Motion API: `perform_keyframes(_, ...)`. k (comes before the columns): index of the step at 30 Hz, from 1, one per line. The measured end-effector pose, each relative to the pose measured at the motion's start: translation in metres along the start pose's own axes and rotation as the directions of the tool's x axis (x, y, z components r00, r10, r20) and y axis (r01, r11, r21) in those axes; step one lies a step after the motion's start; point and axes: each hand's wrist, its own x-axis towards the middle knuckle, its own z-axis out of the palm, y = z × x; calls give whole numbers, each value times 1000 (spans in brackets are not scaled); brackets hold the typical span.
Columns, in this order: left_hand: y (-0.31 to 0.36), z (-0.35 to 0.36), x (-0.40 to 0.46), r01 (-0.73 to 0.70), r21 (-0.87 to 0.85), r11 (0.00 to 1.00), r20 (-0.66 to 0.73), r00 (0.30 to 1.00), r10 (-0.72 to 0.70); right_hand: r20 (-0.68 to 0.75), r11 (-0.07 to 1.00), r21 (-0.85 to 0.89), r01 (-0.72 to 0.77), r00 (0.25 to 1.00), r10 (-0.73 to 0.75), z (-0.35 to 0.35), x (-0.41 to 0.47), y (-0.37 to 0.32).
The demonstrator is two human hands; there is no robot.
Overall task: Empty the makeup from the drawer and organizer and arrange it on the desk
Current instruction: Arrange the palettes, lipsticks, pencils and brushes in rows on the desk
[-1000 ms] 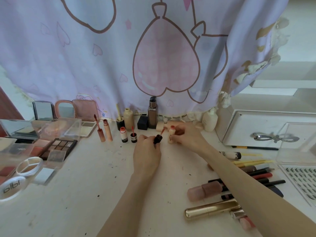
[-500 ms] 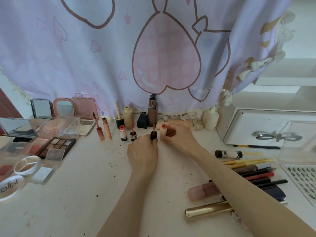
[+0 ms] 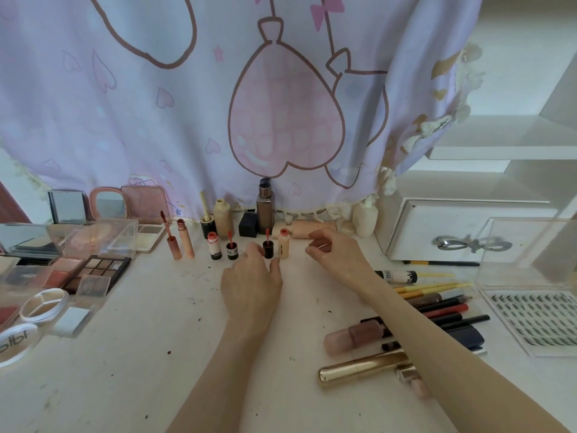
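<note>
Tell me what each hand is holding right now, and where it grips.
Nothing is held. The left hand rests beside the small dark tube, fingers relaxed; the right hand hovers loosely curled near the beige tube, apart from it.

white scuffed desk (image 3: 140,354) carries palettes (image 3: 93,271) left, upright lip tubes (image 3: 232,246) centre, pencils (image 3: 437,303) and gold tube (image 3: 363,368) right.

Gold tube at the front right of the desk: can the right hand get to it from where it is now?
Probably yes. The gold tube lies flat with bare desk on its near and left sides. The right hand holds nothing, but it would need to pull back, since its own forearm crosses above the tube's right end.
</note>
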Motion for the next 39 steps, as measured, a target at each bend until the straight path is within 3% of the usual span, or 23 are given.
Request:
perform_keyframes(3,8,4,-7,-262,-133,956,-10,965,263,-50,991,-119,55,997,-62,-20,-15,5)
perform_keyframes(6,15,14,-14,-503,-178,846,130,840,527,-49,962,-270,47,997,-63,-49,-30,15)
perform_keyframes(8,16,21,-16,-595,-149,790,213,761,613,-16,925,-378,25,999,-34,-66,-39,23)
perform_keyframes(15,15,26,-16,-606,-79,792,422,699,577,67,813,-582,-19,995,71,-90,-49,44)
perform_keyframes(23,14,28,-15,-601,-77,796,444,694,567,117,793,-609,-18,987,112,-87,-45,45)
perform_keyframes(27,13,28,-14,-586,-110,803,436,697,569,-6,890,-454,-48,999,51,-85,-47,39)
perform_keyframes(33,14,24,-14,-522,-215,825,384,732,563,-252,989,-144,28,966,-64,-73,-51,30)
perform_keyframes(36,15,20,-13,-439,-341,831,310,782,541,-370,968,248,47,928,50,-64,-51,24)
perform_keyframes(39,16,18,-12,-404,-429,808,212,824,525,-295,910,414,-17,943,152,-63,-47,16)
